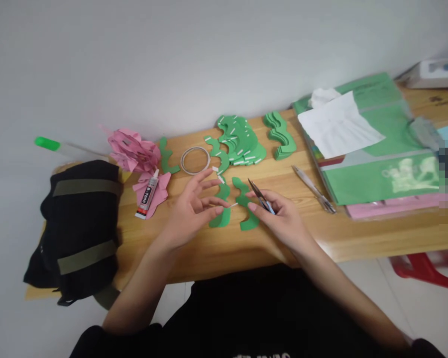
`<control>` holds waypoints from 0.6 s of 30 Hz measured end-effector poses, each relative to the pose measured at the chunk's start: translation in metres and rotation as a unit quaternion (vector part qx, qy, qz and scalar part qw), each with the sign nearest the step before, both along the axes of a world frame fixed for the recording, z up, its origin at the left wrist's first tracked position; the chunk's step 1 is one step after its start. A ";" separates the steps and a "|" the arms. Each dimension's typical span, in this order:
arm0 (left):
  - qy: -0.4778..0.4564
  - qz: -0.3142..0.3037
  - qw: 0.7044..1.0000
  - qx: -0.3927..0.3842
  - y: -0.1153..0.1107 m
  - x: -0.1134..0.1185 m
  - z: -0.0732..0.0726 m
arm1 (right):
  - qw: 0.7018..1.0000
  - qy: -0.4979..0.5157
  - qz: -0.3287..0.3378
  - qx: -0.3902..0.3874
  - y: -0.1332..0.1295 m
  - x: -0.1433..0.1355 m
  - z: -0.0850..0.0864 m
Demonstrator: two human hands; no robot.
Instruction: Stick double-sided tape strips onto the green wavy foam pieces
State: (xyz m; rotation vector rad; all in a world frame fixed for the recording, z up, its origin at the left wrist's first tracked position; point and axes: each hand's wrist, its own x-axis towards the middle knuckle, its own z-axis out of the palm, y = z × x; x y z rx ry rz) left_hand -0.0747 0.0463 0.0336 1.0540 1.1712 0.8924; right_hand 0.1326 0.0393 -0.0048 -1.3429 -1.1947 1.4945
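My left hand (194, 206) is over the wooden table with its other fingers spread. A thin strip of white tape (233, 205) sticks out from between its thumb and forefinger, and another small white piece (215, 169) is at a fingertip farther up. Closed around a pair of scissors (259, 194) is my right hand (281, 214), the blades pointing up and left. Beneath the hands lie two wavy green paper cutouts, a left one (220, 219) partly covered by my fingers and a right one (242, 199). A tape roll (182, 161) lies beyond my left hand.
Green cutouts with white strips (242, 141) and a plain green stack (280, 136) lie at the back. Leftward are pink paper (132, 151), a glue tube (147, 196) and a black bag (85, 219). Rightward are a pen (311, 186), green packs (377, 179) and white tissue (338, 124).
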 end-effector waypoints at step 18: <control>0.225 0.112 0.925 0.286 -0.004 0.021 -0.050 | 0.984 -0.008 -0.159 -0.082 0.035 -0.028 0.004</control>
